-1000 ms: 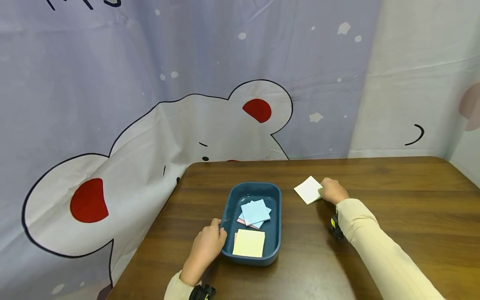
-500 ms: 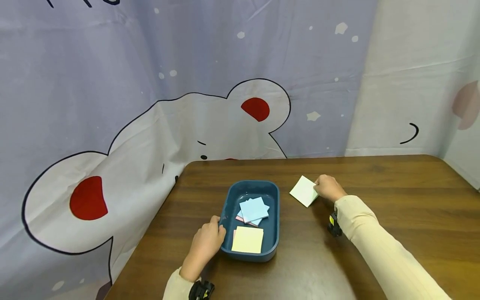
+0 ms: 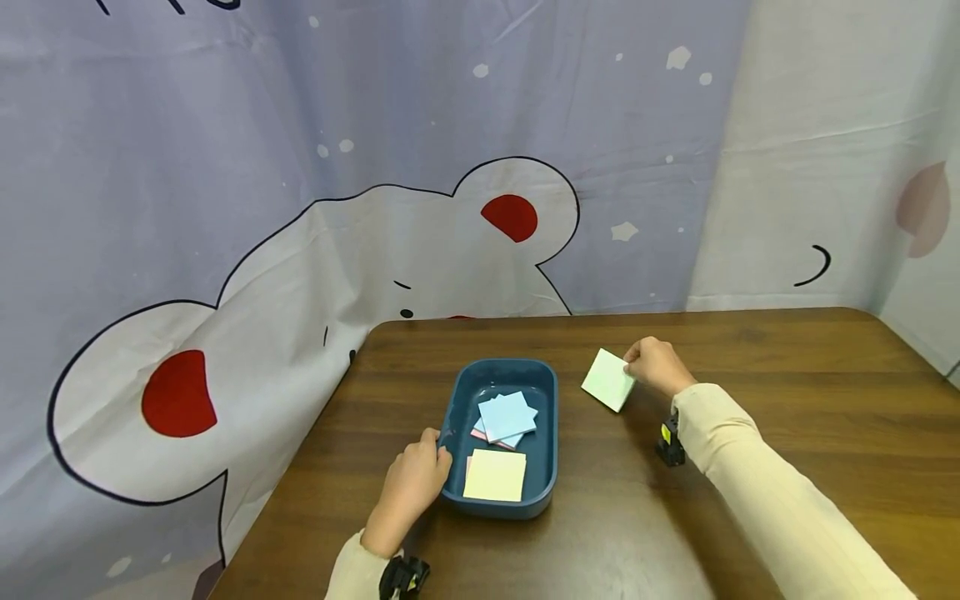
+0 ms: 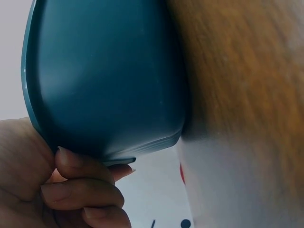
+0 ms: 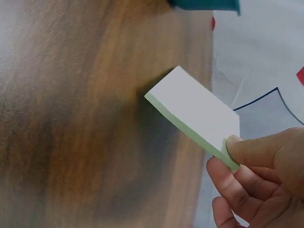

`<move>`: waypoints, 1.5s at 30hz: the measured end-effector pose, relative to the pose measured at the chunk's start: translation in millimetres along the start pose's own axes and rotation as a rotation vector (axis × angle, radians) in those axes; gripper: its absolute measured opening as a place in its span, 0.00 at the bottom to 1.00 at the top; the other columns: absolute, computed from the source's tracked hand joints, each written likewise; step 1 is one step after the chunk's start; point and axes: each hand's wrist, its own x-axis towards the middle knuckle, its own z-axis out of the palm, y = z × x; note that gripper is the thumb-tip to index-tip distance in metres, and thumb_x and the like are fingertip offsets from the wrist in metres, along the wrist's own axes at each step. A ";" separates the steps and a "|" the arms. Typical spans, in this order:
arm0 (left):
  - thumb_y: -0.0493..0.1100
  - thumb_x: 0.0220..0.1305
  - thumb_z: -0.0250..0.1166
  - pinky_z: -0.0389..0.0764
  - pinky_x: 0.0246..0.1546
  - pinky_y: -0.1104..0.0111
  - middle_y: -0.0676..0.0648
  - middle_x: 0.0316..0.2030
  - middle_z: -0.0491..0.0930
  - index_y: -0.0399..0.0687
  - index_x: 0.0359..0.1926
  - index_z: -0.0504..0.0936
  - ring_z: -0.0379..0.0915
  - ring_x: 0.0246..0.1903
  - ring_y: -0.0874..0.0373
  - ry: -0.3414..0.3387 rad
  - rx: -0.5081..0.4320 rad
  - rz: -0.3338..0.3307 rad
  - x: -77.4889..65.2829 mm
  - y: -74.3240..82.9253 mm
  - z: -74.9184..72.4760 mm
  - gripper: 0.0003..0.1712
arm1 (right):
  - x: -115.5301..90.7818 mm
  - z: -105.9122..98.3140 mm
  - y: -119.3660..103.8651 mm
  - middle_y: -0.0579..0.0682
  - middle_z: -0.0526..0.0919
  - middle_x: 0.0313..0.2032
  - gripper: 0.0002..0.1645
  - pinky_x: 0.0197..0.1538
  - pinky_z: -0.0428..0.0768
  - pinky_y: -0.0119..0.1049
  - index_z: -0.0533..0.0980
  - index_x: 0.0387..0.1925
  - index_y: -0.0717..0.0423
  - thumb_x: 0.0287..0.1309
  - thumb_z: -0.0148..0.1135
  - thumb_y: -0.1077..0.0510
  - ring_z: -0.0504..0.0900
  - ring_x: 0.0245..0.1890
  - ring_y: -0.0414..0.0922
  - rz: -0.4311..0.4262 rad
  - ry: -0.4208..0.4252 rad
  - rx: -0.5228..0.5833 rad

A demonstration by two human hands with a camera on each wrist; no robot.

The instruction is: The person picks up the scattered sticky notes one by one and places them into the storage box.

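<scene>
My right hand (image 3: 657,367) pinches a pale green sticky note pad (image 3: 608,381) at one corner, thumb on top and fingers beneath. In the right wrist view the pad (image 5: 194,111) is tilted over the table, its green edge showing. My left hand (image 3: 415,477) grips the left rim of a dark blue plastic bin (image 3: 556,433), thumb and fingers curled about the edge in the left wrist view. Inside the bin lie light blue sticky note pads (image 3: 507,416) over a pink one, and nearer me a yellow pad (image 3: 495,476) over another pink one.
The bin stands on a brown wooden table (image 3: 795,400). Behind the table's far edge hangs a curtain (image 3: 360,250) with a cartoon bear print. A black wrist camera (image 3: 670,442) sits below the right sleeve.
My right hand has raised the green pad, which now tilts and has shifted slightly left. The left hand keeps its grip on the bin's rim.
</scene>
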 end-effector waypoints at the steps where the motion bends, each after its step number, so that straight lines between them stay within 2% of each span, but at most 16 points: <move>1: 0.41 0.65 0.55 0.75 0.26 0.56 0.37 0.31 0.82 0.32 0.51 0.75 0.73 0.22 0.52 0.001 0.001 0.000 0.3 -0.2 0.1 0.19 | -0.5 -2.1 -2.3 0.68 0.83 0.41 0.13 0.44 0.78 0.50 0.80 0.40 0.72 0.57 0.59 0.64 0.82 0.40 0.60 -0.004 0.001 0.004; 12: 0.41 0.65 0.55 0.73 0.24 0.58 0.39 0.29 0.81 0.32 0.51 0.75 0.72 0.21 0.52 0.002 -0.008 0.007 0.0 -1.3 -0.4 0.19 | -5.8 -15.3 -21.4 0.65 0.84 0.39 0.12 0.40 0.78 0.47 0.81 0.40 0.70 0.58 0.60 0.63 0.82 0.38 0.57 -0.054 0.019 0.004; 19: 0.41 0.65 0.55 0.74 0.25 0.56 0.38 0.30 0.82 0.32 0.50 0.75 0.74 0.22 0.51 0.005 -0.009 -0.002 -0.7 -1.6 0.3 0.18 | -7.9 -17.8 -38.7 0.64 0.84 0.38 0.13 0.36 0.79 0.40 0.80 0.42 0.69 0.60 0.59 0.63 0.83 0.35 0.53 -0.067 0.001 0.054; 25: 0.42 0.65 0.55 0.76 0.27 0.54 0.36 0.32 0.82 0.33 0.51 0.75 0.76 0.24 0.49 0.005 -0.013 -0.013 -0.1 -1.8 0.5 0.18 | -8.5 -19.0 -56.6 0.62 0.85 0.35 0.12 0.32 0.78 0.36 0.81 0.41 0.69 0.60 0.59 0.63 0.83 0.32 0.51 -0.084 0.009 0.067; 35: 0.41 0.64 0.55 0.76 0.27 0.55 0.36 0.31 0.82 0.32 0.51 0.75 0.75 0.23 0.49 0.005 -0.012 0.001 0.4 -1.4 0.0 0.19 | -7.7 -26.0 -67.4 0.62 0.85 0.34 0.12 0.33 0.73 0.33 0.81 0.40 0.70 0.59 0.59 0.64 0.80 0.31 0.48 -0.101 0.094 0.048; 39: 0.41 0.65 0.55 0.75 0.26 0.56 0.38 0.30 0.82 0.33 0.52 0.75 0.74 0.23 0.51 0.002 -0.016 -0.006 0.2 -1.7 -0.5 0.19 | -5.7 -24.1 -76.1 0.62 0.85 0.35 0.13 0.32 0.73 0.33 0.81 0.41 0.70 0.59 0.59 0.64 0.80 0.30 0.48 -0.105 0.085 0.069; 45: 0.41 0.65 0.55 0.76 0.27 0.56 0.38 0.31 0.82 0.33 0.51 0.75 0.73 0.23 0.52 -0.004 -0.026 -0.014 -0.7 -1.5 -0.2 0.18 | -2.7 -8.9 -94.0 0.61 0.85 0.35 0.12 0.32 0.74 0.34 0.81 0.40 0.68 0.59 0.59 0.64 0.79 0.30 0.47 -0.107 0.066 0.081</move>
